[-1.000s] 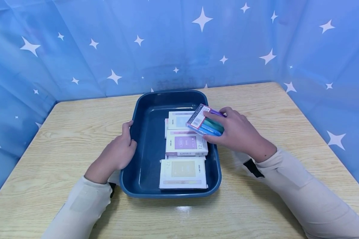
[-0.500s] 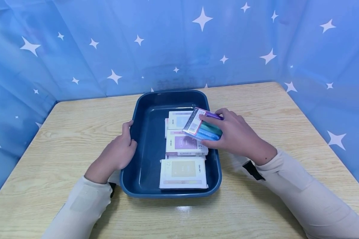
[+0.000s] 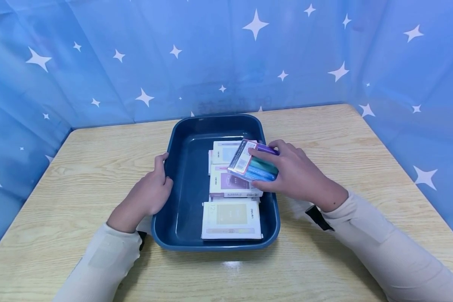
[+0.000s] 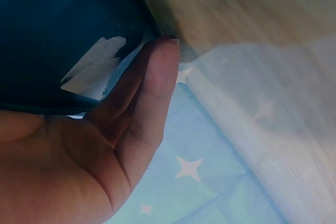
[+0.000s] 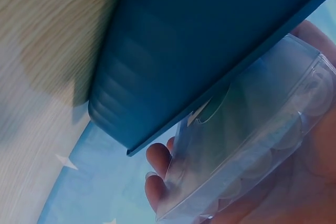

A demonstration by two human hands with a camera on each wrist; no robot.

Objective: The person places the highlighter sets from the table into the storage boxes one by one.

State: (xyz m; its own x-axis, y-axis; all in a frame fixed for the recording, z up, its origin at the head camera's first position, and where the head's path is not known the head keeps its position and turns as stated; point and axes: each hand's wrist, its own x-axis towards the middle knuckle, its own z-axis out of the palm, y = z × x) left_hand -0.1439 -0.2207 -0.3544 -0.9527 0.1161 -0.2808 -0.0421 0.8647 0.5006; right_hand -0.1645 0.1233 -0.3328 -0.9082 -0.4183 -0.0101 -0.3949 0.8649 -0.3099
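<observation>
In the head view, a dark blue plastic tub (image 3: pixel 188 197) stands mid-table. My left hand (image 3: pixel 149 191) holds its left side, thumb and forefinger at the rim. From the left wrist, fingers (image 4: pixel 149 93) of that hand show along the tub's outer wall, beside a torn white label (image 4: pixel 94 69). My right hand (image 3: pixel 298 172) grips a clear plastic case of markers (image 3: pixel 258 165), with purple, green and blue showing through. Tilted, it overlaps the tub's right rim and the boxes inside. In the right wrist view, the case (image 5: pixel 247 135) lies between thumb and fingers, close beside the rim.
Several flat white boxes lie along the tub's right half: one with a yellow panel (image 3: pixel 232 214) in front, a purple-panelled one (image 3: pixel 230 184) behind it and another (image 3: pixel 222 153) farther back. A wood-grain table (image 3: pixel 98 167) carries the tub. Blue star-printed cloth (image 3: pixel 211 50) hangs behind.
My right hand has carried the marker case a little left and down, farther over the tub and the boxes. The left hand and the tub have stayed put.
</observation>
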